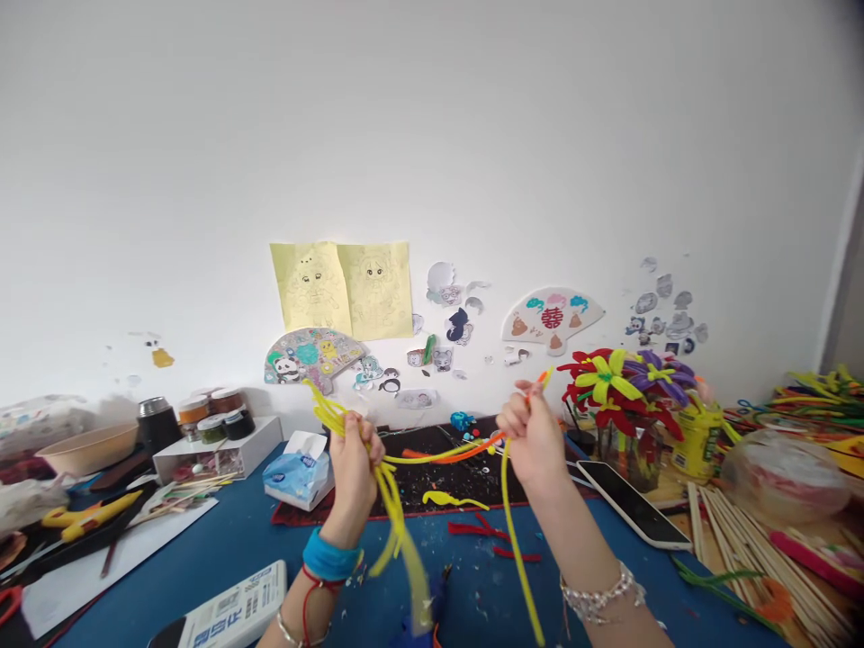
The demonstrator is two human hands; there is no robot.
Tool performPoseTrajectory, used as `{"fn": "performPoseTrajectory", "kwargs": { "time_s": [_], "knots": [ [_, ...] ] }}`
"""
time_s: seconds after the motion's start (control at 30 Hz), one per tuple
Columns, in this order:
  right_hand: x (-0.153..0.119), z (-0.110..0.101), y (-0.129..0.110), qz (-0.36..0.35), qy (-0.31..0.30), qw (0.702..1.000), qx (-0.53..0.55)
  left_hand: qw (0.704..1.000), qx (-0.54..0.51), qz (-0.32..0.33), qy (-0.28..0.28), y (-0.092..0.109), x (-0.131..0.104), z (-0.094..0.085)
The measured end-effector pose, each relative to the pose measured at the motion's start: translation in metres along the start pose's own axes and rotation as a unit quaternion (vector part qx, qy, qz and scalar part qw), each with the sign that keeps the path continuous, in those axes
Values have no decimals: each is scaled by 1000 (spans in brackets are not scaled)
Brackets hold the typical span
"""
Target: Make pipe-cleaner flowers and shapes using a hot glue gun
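My left hand (357, 454) is closed around a bundle of yellow pipe cleaners (391, 508), whose ends stick out above the fist and hang below it. My right hand (533, 436), raised to the right, pinches an orange pipe cleaner (465, 453) together with yellow ones. One yellow strand (517, 549) dangles from the right hand toward the blue table. Between both hands, yellow and orange strands stretch loosely across. Below them lie a small yellow twisted piece (445, 498) and short red pipe cleaner pieces (479, 528).
A tissue pack (297, 472) and a white shelf with jars (249, 454) stand left. To the right are a phone (631, 504), pipe cleaner flowers (614, 382) in a glass, and wooden sticks (756, 549). A yellow glue gun (91, 517) lies far left. Behind rises a white wall.
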State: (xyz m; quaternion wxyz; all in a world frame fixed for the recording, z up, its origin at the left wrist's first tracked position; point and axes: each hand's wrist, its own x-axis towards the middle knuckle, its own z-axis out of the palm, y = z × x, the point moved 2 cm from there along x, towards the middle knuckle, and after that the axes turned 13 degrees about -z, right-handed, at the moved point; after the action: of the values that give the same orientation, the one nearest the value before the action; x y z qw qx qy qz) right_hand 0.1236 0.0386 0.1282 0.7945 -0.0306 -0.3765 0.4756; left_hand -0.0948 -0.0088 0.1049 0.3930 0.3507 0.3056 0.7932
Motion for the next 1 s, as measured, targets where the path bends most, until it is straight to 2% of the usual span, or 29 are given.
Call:
{"fn": "performPoseTrajectory", "kwargs": {
  "time_s": [0.1, 0.2, 0.27, 0.33, 0.47, 0.53, 0.6, 0.8, 0.9, 1.0],
  "knots": [
    [17, -19, -23, -63, 16, 998, -16, 998, 1, 44, 43, 13, 11, -13],
    [23, -29, -42, -121, 29, 991, -48, 994, 46, 83, 62, 14, 9, -12],
    [23, -29, -49, -124, 26, 990, -68, 995, 84, 52, 34, 6, 2, -2],
    [20, -24, -49, -93, 13, 993, -76, 993, 110, -15, -29, -5, -9, 11],
    [7, -5, -35, 26, -66, 993, -90, 970, 152, -139, -125, -25, -30, 35],
    [-3, 7, -24, 79, -125, 982, -113, 959, 165, -171, -153, -29, -39, 41],
    [-14, 17, -13, 103, -166, 971, -138, 953, 168, -187, -170, -30, -45, 44],
    [-44, 32, 19, 109, -247, 935, -230, 946, 163, -208, -185, -32, -52, 46],
    [-53, 36, 23, 55, -266, 923, -271, 944, 166, -217, -183, -34, -51, 45],
    [-56, 36, 25, 12, -253, 925, -283, 946, 156, -209, -194, -34, -49, 44]
  ]
}}
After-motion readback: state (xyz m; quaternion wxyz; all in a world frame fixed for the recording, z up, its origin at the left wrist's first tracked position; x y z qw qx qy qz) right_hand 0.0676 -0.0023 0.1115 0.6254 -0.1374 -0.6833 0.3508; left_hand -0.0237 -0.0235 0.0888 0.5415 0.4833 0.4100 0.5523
